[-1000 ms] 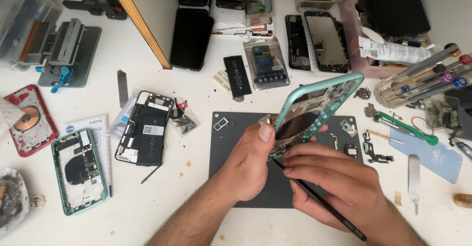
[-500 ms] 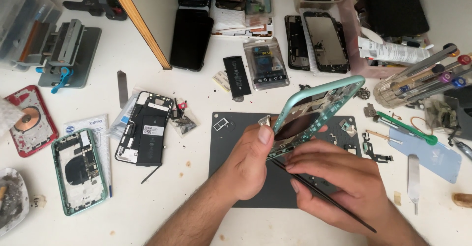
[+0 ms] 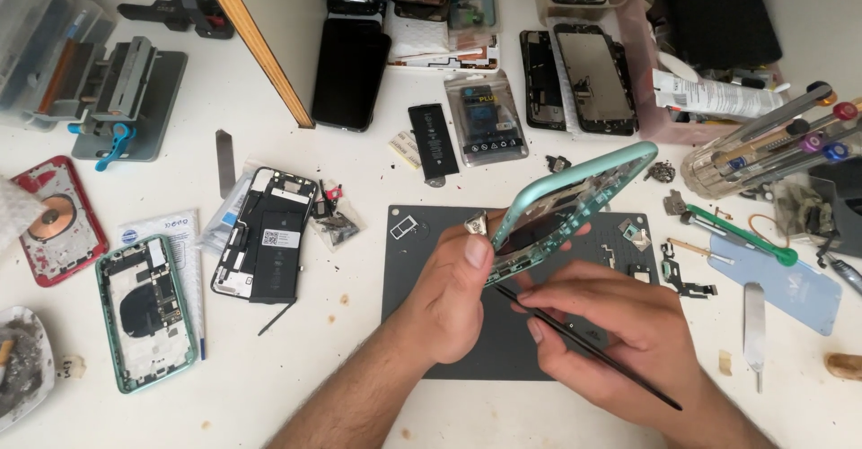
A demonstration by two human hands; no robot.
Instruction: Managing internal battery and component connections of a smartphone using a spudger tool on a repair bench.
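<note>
On the white counter (image 3: 269, 359), read from its left edge: one red phone back (image 3: 56, 220) with a round coil, then one green opened phone (image 3: 146, 312) lying flat, then one black-framed opened phone (image 3: 262, 244) beside it. Two loose black batteries (image 3: 432, 141) lie toward the far edge, one bare and one in a clear packet. At the centre sits one dark grey work mat (image 3: 415, 260), near the counter's front edge. Above the mat your left hand (image 3: 449, 301) is closed on the lower end of the mint-green phone housing (image 3: 575, 199), thumb on its near rim, holding it tilted with its far end raised. Judge this shell light and stiff, but thin-walled, smooth on its outer face, and fragile where boards and flex cables show inside; grip it by the rim, as you do, not by the inner parts. Your right hand (image 3: 620, 337) is pinched shut on one slim black spudger (image 3: 588, 346), its tip meeting the housing's lower edge. Toward the right edge stand one clear holder of screwdrivers (image 3: 763, 148), one green-handled tool (image 3: 741, 236) and one flat metal pry blade (image 3: 754, 328).
</note>
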